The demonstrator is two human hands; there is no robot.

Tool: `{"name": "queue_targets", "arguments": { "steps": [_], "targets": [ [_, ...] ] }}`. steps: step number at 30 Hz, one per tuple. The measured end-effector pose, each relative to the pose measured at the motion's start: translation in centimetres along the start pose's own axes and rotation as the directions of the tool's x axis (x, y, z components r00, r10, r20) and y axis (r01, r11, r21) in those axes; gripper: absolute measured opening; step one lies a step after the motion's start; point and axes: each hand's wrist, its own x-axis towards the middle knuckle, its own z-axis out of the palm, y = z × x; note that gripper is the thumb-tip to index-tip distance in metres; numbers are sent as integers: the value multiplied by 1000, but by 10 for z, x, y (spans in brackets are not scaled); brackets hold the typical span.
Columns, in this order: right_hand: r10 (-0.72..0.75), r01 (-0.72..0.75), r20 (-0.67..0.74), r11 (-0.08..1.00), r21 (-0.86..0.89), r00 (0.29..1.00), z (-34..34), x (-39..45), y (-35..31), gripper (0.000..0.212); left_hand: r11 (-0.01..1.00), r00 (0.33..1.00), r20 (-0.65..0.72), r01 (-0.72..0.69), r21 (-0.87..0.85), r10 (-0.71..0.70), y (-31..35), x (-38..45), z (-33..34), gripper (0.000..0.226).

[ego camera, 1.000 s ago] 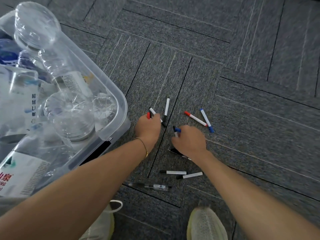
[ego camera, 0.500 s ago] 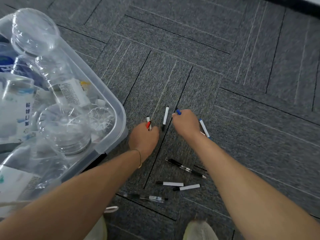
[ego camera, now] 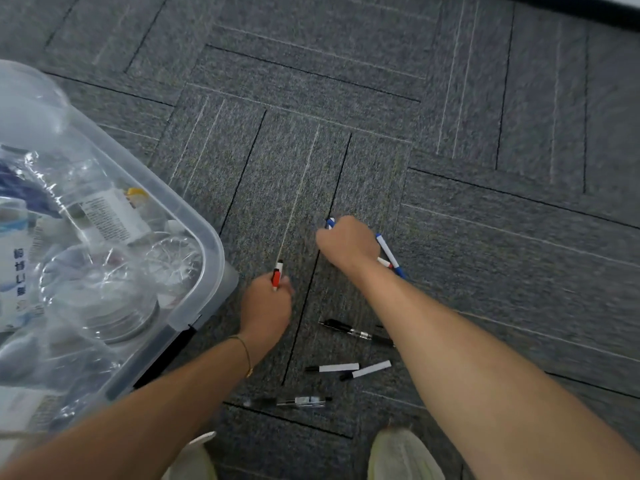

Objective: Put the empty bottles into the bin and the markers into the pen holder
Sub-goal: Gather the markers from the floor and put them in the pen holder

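Note:
A clear plastic bin (ego camera: pixel 207 244) at the left holds several empty bottles (ego camera: pixel 100 285). My left hand (ego camera: pixel 266 306) grips a red-capped marker (ego camera: pixel 276 276) that sticks up out of the fist. My right hand (ego camera: pixel 348 242) is curled on a blue-capped marker (ego camera: pixel 330 222) just above the carpet. Beside that hand lie a blue marker (ego camera: pixel 389 252) and a red-tipped one (ego camera: pixel 384 262), half hidden by the wrist. Two black-capped white markers (ego camera: pixel 337 368) (ego camera: pixel 367 370) lie nearer me. No pen holder is in view.
A black pen (ego camera: pixel 353 332) lies under my right forearm and a clear pen (ego camera: pixel 298 400) lies closer to my feet. My two light shoes (ego camera: pixel 401 455) stand at the bottom edge. Grey carpet tiles (ego camera: pixel 485 133) stretch ahead and to the right.
My right hand moved forward from the near markers to the far ones and closed over the white marker that lay there. My left hand drew back slightly with its red marker.

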Motion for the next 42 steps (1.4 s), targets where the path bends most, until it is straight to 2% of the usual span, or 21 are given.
{"name": "queue_targets", "arguments": {
  "steps": [3,5,7,9,11,13,15,18,20,22,24,25,27,29,31,32,34,37,39,42],
  "targets": [
    [119,-108,-87,987,123,989,-38,4,25,30,952,971,125,-224,207,202,19,-2,8,32],
    [178,-148,-148,970,194,973,-62,13,41,32,864,909,225,-406,297,350,37,-2,19,21],
    [211,-163,-155,948,274,965,-78,19,50,33,690,809,353,-586,425,469,59,-2,35,8],
    [233,-172,-138,920,351,963,-87,23,58,32,414,686,503,-722,554,525,81,3,52,25],
    [234,-174,-158,931,321,959,-91,23,68,20,119,581,639,-780,615,504,103,9,65,43],
    [212,-172,-198,965,198,957,-92,21,79,11,-38,547,693,-772,635,470,119,16,72,59],
    [197,-171,-197,975,139,960,-92,19,88,11,-134,557,709,-738,661,433,128,20,76,59],
    [193,-179,-167,979,94,967,-82,16,96,20,-158,575,699,-713,683,425,127,19,80,43],
    [170,-163,-123,984,70,978,-73,16,100,22,-65,608,662,-713,698,439,119,20,82,30],
    [140,-138,-103,990,23,985,-65,14,99,24,170,695,548,-678,715,465,110,20,75,23],
    [96,-101,-87,993,-60,992,-56,11,97,24,472,791,404,-603,643,460,99,17,60,31],
    [76,-83,-68,990,-113,995,-52,8,94,24,590,821,365,-570,572,440,91,16,53,38],
    [44,-51,-39,977,-206,998,-47,1,88,20,736,863,322,-502,454,390,79,13,39,47],
    [9,-13,-13,960,-278,1000,-45,-5,79,21,828,898,279,-427,362,341,67,9,28,50],
    [8,-8,-2,965,-261,1000,-47,-11,74,21,893,915,276,-365,263,293,57,2,22,47],
    [22,-21,1,979,-202,1000,-47,-13,75,21,895,910,300,-364,256,284,55,-3,22,43],
    [76,-76,16,997,-29,997,-48,-16,82,25,818,869,385,-451,357,311,52,-13,23,34],
    [148,-147,-6,982,120,989,-49,-22,100,29,555,730,540,-677,484,419,53,-27,32,23],
    [176,-169,-29,972,161,984,-49,-29,112,28,382,659,633,-752,537,407,53,-36,43,12],
    [162,-149,-31,956,252,986,-40,-43,126,35,93,586,729,-798,596,354,46,-47,62,32]
  ]
}}
